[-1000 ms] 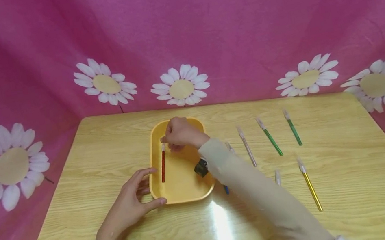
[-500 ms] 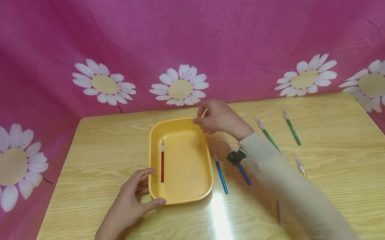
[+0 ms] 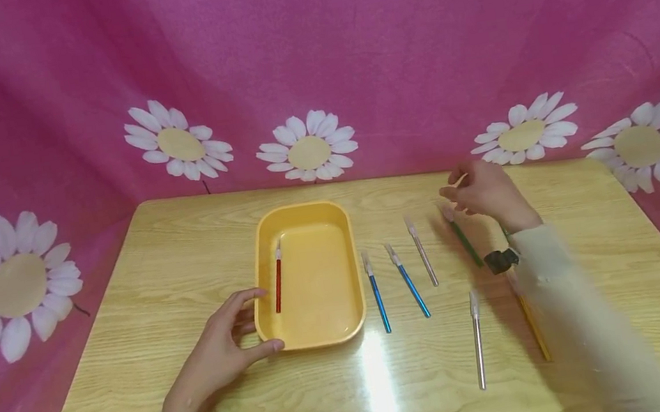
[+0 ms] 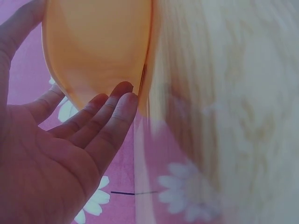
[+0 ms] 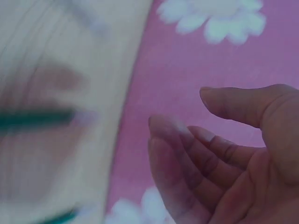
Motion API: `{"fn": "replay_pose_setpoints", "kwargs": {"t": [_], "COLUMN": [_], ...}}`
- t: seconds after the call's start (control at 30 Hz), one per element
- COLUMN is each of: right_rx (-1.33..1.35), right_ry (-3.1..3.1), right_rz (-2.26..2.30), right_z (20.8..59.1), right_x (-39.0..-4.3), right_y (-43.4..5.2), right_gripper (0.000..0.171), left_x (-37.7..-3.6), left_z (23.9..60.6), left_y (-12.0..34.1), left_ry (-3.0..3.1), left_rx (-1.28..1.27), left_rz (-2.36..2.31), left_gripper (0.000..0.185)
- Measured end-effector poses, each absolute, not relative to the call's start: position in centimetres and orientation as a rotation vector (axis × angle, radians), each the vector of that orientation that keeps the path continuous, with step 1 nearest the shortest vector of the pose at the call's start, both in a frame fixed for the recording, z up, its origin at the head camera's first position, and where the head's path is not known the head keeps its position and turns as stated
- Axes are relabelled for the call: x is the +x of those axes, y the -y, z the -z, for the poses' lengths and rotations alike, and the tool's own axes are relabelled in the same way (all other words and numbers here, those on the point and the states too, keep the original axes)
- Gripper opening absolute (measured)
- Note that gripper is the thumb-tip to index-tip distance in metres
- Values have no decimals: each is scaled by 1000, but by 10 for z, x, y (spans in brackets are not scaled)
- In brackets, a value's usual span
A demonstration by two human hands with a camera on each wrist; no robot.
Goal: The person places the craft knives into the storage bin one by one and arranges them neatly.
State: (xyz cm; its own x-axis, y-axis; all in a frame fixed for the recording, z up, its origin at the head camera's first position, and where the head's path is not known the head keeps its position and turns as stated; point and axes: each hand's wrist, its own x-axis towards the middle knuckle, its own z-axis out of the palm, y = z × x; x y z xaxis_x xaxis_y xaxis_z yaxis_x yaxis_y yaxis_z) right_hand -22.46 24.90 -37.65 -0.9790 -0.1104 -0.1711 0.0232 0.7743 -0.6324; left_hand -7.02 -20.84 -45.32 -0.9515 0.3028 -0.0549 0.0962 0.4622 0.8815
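My left hand [image 3: 220,351] rests at the left side of a yellow plastic tray [image 3: 356,329], thumb and index fingertip at its rim. In the left wrist view its other fingers [image 4: 114,126] lie fairly straight against the tray wall. One red pen-like stick [image 3: 279,287] with a clear cap lies inside the tray. My right hand [image 3: 489,194] hovers, holding nothing, near the capped end of a green pen-like stick [image 3: 464,240]. The right wrist view shows its thumb apart from the loosely bent fingers, and the blurred green stick [image 5: 37,119] beside them.
Two blue sticks [image 3: 379,297] and a pale pink one [image 3: 422,253] lie right of the tray. A silvery stick [image 3: 479,347] lies nearer the front, and a yellow one [image 3: 531,322] is partly under the right forearm. A pink flowered cloth [image 3: 399,69] stands behind the table.
My right hand has left the red stick in the tray and moved right, past the tray rim, to the green stick. My left hand has stayed at the tray.
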Motion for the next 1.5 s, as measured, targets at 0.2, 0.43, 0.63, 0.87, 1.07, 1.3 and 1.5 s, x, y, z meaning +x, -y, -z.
{"fn": "replay_pose_setpoints", "kwargs": {"t": [0.2, 0.43, 0.63, 0.87, 1.07, 1.3, 1.5], "right_rx": [13, 126, 124, 142, 156, 126, 73], "right_ry": [-2958, -2932, -2919, -2907, -2880, -2861, -2808], "right_rz": [722, 609, 631, 600, 557, 593, 694], "right_z": [403, 427, 439, 441, 439, 439, 441], "right_x": [-221, -218, -218, -221, -223, -226, -232], "right_y": [-312, -346, -348, -345, -345, -348, -349], "right_gripper": [49, 48, 45, 37, 35, 36, 41], "left_x": [-71, -70, -71, -71, -70, -70, -70], "left_z": [452, 453, 455, 455, 456, 455, 454], "left_y": [208, 209, 207, 206, 210, 213, 215], "left_ry": [-2492, -2465, -2461, -2467, -2511, -2566, -2566], "left_rx": [358, 372, 397, 378, 462, 491, 464], "left_rz": [-1521, -1559, -1582, -1545, -1499, -1469, -1469], "left_gripper": [79, 79, 79, 79, 68, 66, 68]}}
